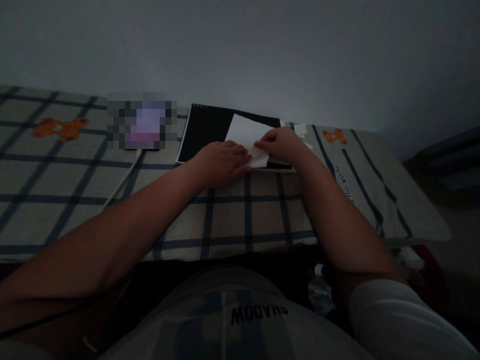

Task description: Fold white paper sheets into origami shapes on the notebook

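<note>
In the dim middle of the frame, both hands rest on a white paper [245, 131] that lies on a black board [204, 132], slightly above centre. The left hand [221, 162] lies flat with its palm down and fingers stretched out side by side, pressing on the paper's lower left part. The right hand [279, 144] sits just right of it, fingers bent and drawn towards the paper's lower edge. In this light I cannot tell whether they pinch the sheet or only press on it. The fingertips of the two hands almost meet over the paper.

The board lies on a tabletop covered by a checked cloth [247, 215] with dark lines and an orange bear print [60, 128] at the upper left. Small white scraps [301, 129] lie just right of the right hand. Left of the board sits a blurred purple object [142, 124], with a white cable [123, 182] running down from it.
</note>
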Tool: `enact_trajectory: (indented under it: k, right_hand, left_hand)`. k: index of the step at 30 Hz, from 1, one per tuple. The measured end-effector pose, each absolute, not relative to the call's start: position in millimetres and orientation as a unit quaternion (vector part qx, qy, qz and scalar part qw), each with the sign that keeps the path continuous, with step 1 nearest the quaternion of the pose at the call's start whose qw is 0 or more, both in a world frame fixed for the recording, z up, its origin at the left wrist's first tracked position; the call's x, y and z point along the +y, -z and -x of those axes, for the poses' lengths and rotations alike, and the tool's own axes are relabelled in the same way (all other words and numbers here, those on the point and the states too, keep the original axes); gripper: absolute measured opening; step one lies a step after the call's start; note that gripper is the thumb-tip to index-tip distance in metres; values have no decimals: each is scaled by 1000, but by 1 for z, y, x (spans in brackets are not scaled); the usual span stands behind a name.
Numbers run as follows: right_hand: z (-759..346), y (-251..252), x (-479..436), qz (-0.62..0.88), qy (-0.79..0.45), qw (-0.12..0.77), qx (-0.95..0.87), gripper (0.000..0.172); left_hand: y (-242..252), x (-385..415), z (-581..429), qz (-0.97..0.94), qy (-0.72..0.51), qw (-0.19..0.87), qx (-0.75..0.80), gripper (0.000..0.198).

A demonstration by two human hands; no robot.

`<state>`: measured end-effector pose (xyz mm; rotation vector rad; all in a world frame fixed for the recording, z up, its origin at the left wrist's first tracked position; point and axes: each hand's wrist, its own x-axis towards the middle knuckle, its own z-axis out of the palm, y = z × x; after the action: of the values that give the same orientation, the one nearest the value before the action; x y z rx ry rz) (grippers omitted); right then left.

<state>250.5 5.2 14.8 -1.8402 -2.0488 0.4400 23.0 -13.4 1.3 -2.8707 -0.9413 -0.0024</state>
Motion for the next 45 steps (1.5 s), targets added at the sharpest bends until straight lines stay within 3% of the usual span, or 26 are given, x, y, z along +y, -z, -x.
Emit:
enact_trajectory:
  k: [7,13,18,32,45]
  right_hand:
    - [-257,-20,-3,670,-165,151,-708,5]
    - [-248,-15,-1,642,-142,212,-723,10]
    - [-249,-9,3,642,-168,246,-707,12]
    - [-252,-3,7,624,-173,268,-714,10]
    - [-252,-3,8,613,-149,289,-720,21]
  left_hand:
    - [-1,-20,-25,946,15,79,-315,64]
    - [2,-24,-24,941,31,92,-325,71]
    - [7,-22,-24,949,53,73,-302,65]
    - [8,-17,-22,951,51,50,-300,67]
    - [14,-14,-31,948,51,98,-299,77]
